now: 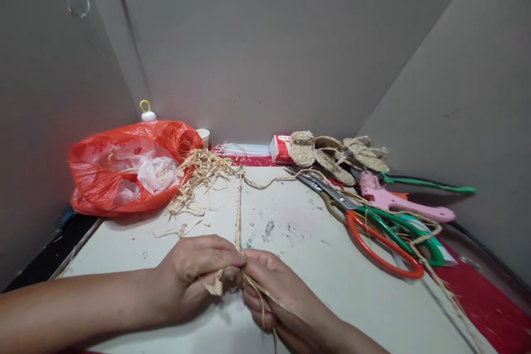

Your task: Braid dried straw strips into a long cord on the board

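Observation:
A thin straw braid (238,207) runs down the white board (282,204) from its far edge to my hands. My left hand (203,265) is closed in a pinch on the braid's near end, with a flat straw strip (215,286) sticking out below its fingers. Right against it, my right hand (276,287) is closed too, gripping loose straw strands (261,289) that hang toward me. The fingertips of both hands meet and partly hide the strands. From the braid's far end, more braided cord (265,183) trails right, toward the scissors.
A red plastic bag (120,199) stands at the left beside a heap of straw scraps (205,168). At the right lie scissors with orange and green handles (357,232) and a pink glue gun (398,203). Woven straw pieces (302,149) and a tissue pack (280,149) sit at the back.

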A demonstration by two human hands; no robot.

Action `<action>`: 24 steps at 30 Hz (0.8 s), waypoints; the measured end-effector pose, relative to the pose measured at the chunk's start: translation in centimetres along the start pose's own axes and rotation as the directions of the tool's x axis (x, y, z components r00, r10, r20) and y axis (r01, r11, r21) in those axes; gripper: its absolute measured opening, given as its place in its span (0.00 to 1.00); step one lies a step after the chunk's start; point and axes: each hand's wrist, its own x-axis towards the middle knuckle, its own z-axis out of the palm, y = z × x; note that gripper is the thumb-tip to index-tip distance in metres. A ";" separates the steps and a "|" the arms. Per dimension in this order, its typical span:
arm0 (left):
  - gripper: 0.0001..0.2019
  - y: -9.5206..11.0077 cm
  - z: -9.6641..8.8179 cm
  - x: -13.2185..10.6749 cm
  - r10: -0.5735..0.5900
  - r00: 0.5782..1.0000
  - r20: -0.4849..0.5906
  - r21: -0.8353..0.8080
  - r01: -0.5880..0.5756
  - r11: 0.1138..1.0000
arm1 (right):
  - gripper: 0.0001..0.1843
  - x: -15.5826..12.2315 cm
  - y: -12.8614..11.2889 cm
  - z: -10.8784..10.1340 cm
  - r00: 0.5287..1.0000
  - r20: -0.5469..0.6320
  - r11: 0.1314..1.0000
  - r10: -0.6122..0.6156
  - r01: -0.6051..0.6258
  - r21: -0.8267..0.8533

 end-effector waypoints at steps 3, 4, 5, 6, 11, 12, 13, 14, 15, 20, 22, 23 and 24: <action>0.09 0.2 -0.4 0.5 -0.358 0.934 0.013 -0.220 0.352 0.910 | 0.14 0.1 0.1 -0.1 1.000 0.006 1.000 -0.001 0.001 -0.022; 0.11 0.3 -0.8 0.8 -0.497 0.867 0.026 -0.321 0.478 0.817 | 0.14 0.1 0.2 -0.1 1.000 0.009 1.000 -0.006 0.006 -0.029; 0.13 0.5 -1.3 1.0 -0.604 0.796 0.046 -0.419 0.564 0.711 | 0.14 0.1 0.2 -0.2 1.000 0.010 0.999 -0.010 0.010 -0.034; 0.15 0.6 -1.9 1.2 -0.670 0.739 0.073 -0.500 0.608 0.617 | 0.14 0.2 0.2 -0.2 1.000 0.006 0.999 -0.010 0.010 -0.039; 0.16 0.5 -5.6 1.7 -0.728 0.651 0.215 -0.470 0.723 0.507 | 0.15 0.2 0.2 0.0 0.999 -0.030 0.997 0.023 -0.025 -0.068; 0.16 0.5 -6.4 1.8 -0.744 0.644 0.177 -0.377 0.743 0.553 | 0.16 0.2 0.3 0.1 0.999 -0.039 0.996 0.023 -0.026 -0.080; 0.15 0.5 -7.0 1.9 -0.748 0.658 0.084 -0.259 0.739 0.621 | 0.16 0.2 0.4 0.1 0.999 -0.047 0.995 0.016 -0.020 -0.093; 0.13 0.6 -7.5 1.9 -0.714 0.698 -0.051 -0.115 0.706 0.699 | 0.16 0.2 0.5 0.1 0.998 -0.057 0.994 0.010 -0.016 -0.109; 0.11 0.9 -7.8 2.0 -0.626 0.756 -0.193 0.053 0.645 0.763 | 0.16 0.2 0.7 0.1 0.998 -0.067 0.992 0.007 -0.015 -0.127; 0.24 4.1 -5.0 1.1 -0.040 0.993 -0.107 0.629 0.098 0.771 | 0.20 0.3 0.7 0.4 0.994 -0.079 0.978 -0.070 0.053 -0.201; 0.28 5.0 -2.6 0.4 -0.008 0.985 0.170 0.618 -0.100 0.780 | 0.21 0.3 0.5 0.5 0.991 0.013 0.977 -0.132 0.132 -0.170; 0.29 5.0 -1.5 0.0 -0.091 0.962 0.259 0.631 -0.097 0.770 | 0.21 0.2 0.3 0.6 0.987 0.052 0.975 -0.155 0.161 -0.151; 0.30 4.7 -0.4 -0.4 -0.147 0.939 0.310 0.649 -0.096 0.755 | 0.22 0.2 0.3 0.6 0.983 0.068 0.974 -0.169 0.178 -0.142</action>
